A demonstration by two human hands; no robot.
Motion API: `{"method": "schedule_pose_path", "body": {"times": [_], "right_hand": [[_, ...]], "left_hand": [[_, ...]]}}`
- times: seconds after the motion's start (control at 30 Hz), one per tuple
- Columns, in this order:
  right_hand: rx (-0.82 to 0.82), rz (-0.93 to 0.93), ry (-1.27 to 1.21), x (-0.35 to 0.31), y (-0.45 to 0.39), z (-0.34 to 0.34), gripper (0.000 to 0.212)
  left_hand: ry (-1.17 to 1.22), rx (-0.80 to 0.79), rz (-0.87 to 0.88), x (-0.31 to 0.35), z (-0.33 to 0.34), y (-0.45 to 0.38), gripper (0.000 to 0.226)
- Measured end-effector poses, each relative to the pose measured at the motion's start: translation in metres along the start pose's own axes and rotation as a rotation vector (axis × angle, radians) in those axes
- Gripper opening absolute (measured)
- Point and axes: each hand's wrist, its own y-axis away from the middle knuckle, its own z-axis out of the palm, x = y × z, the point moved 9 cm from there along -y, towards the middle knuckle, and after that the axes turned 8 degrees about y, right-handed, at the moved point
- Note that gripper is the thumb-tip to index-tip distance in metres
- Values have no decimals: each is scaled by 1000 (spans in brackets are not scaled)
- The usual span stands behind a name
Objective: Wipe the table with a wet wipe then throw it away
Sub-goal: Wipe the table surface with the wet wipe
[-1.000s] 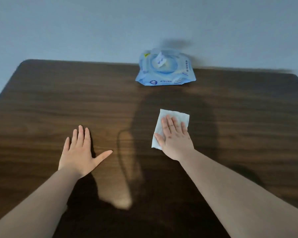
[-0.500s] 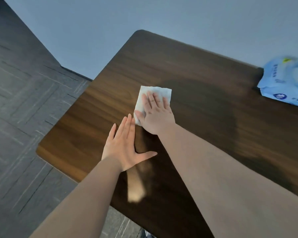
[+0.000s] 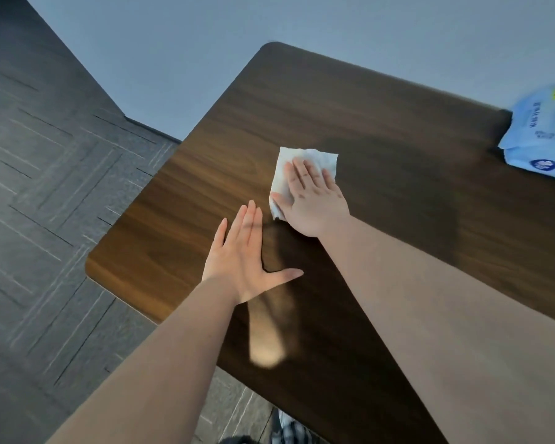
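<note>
A white wet wipe (image 3: 314,159) lies flat on the dark wooden table (image 3: 382,129), on its left part. My right hand (image 3: 311,200) presses down on the wipe with fingers spread flat, covering its lower half. My left hand (image 3: 244,257) rests palm down on the table just left of and nearer than the wipe, fingers together, thumb out, holding nothing.
A blue pack of wet wipes (image 3: 540,136) sits at the table's far right, partly cut off by the frame. The table's left edge and rounded near-left corner (image 3: 92,267) border a dark grey tiled floor (image 3: 45,203). A plain wall stands behind.
My view has swung left toward the table's left end. My right hand has slid the wipe leftward across the table, close to my left hand. The left hand stays flat.
</note>
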Motion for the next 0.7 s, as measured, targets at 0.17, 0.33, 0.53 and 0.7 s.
{"method": "schedule_pose_path", "body": {"times": [0.17, 0.33, 0.53, 0.7], "right_hand": [[-27, 194, 2, 98, 81, 15, 68], [-54, 485, -20, 223, 197, 35, 69], [-57, 844, -67, 352, 346, 59, 70], [-54, 1109, -178, 441, 467, 80, 70]], "left_hand": [[-154, -44, 55, 24, -1, 2, 123], [-169, -42, 344, 133, 10, 0, 112], [-205, -77, 623, 284, 41, -1, 109], [-270, -174, 765, 404, 79, 8, 104]]}}
